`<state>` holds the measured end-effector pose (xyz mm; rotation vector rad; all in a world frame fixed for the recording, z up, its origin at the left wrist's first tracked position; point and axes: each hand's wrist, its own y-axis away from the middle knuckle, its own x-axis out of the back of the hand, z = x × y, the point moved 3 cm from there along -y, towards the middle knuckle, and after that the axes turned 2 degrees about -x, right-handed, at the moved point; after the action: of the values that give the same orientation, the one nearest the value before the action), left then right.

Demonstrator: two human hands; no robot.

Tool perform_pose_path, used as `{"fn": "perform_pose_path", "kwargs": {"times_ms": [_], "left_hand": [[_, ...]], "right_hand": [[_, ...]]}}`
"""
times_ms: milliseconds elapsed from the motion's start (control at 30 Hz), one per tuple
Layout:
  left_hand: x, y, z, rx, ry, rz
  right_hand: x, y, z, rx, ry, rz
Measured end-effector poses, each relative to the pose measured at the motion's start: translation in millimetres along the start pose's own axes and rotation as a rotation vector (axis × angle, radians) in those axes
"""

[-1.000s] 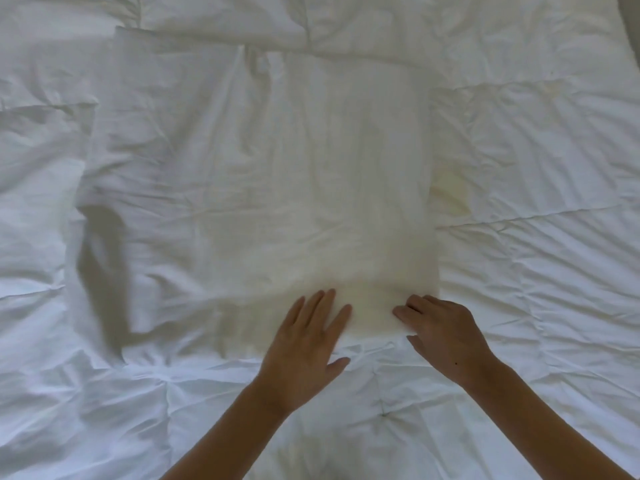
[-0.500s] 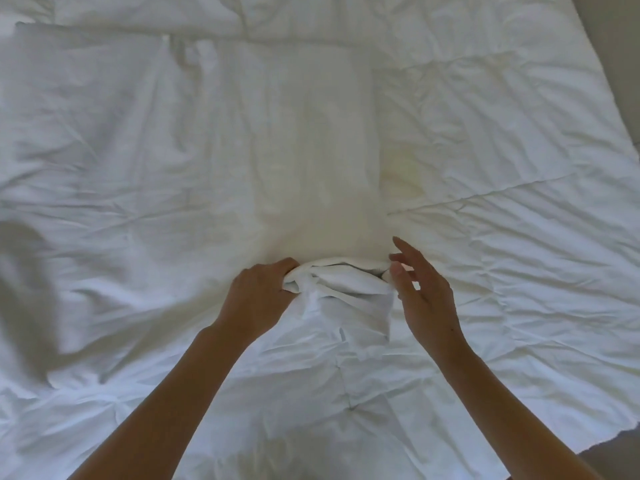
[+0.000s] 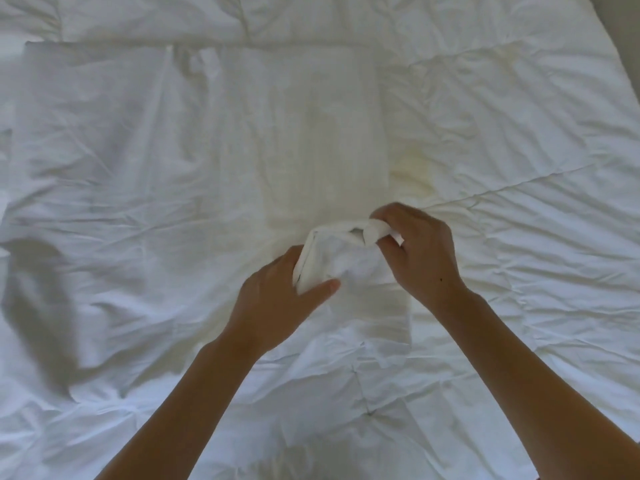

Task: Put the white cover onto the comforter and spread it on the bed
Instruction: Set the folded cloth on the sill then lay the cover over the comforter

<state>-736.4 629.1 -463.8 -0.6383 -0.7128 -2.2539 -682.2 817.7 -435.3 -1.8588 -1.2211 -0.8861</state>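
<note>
Both hands are up on the near edge of the white cover (image 3: 214, 140): the left hand (image 3: 277, 306) grips a bunched fold, the right hand (image 3: 420, 252) at its two o'clock pinches a twisted corner. The cover lies flat, creased, partly folded, over the quilted comforter (image 3: 519, 168), stretching toward twelve.

— What sort of place is this?

— A bedroom, most likely in a home. A white quilted comforter (image 3: 502, 140) fills almost the whole view, spread flat the way bedding lies on a bed.

— Anything else pointing that way?

— A thin white cover (image 3: 214, 140) lies creased on top of it, and a strip of plain wall or floor (image 3: 623, 26) shows past the far right corner.
</note>
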Motion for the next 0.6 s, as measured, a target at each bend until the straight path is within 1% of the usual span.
{"fn": "perform_pose_path", "kwargs": {"times_ms": [67, 100, 133, 167, 267, 333, 433, 500, 600], "left_hand": [[14.4, 3.9, -3.4, -0.056, -0.146, 0.214], [20.8, 7.6, -9.7, -0.057, -0.215, 0.278], [26.5, 12.1, -17.6, -0.032, -0.259, 0.3], [29.6, 17.1, -27.7, -0.005, -0.293, 0.298], [33.6, 36.9, -61.4, 0.031, -0.448, 0.218], [42.8, 48.6, -84.5, 0.062, -0.544, 0.189], [71.3, 63.4, -121.3, 0.111, -0.625, 0.211], [89.3, 74.3, -142.0, 0.103, -0.683, 0.205], [107.7, 90.8, -163.3, 0.091, -0.723, 0.112]], "right_hand": [[4.3, -16.1, -10.4, 0.038, 0.011, 0.068], [5.6, -22.1, -12.3, 0.04, 0.017, 0.099], [6.5, -26.9, -12.2, 0.031, 0.025, 0.126], [6.6, -30.9, -10.9, 0.016, 0.037, 0.146], [1.7, -36.3, -4.4, -0.031, 0.12, 0.171], [-2.0, -38.2, 1.7, -0.091, 0.186, 0.188], [-8.6, -46.1, 9.7, -0.218, 0.21, 0.221], [-15.1, -55.6, 9.8, -0.269, 0.196, 0.214], [-26.1, -70.0, 5.5, -0.281, 0.236, 0.16]]}}
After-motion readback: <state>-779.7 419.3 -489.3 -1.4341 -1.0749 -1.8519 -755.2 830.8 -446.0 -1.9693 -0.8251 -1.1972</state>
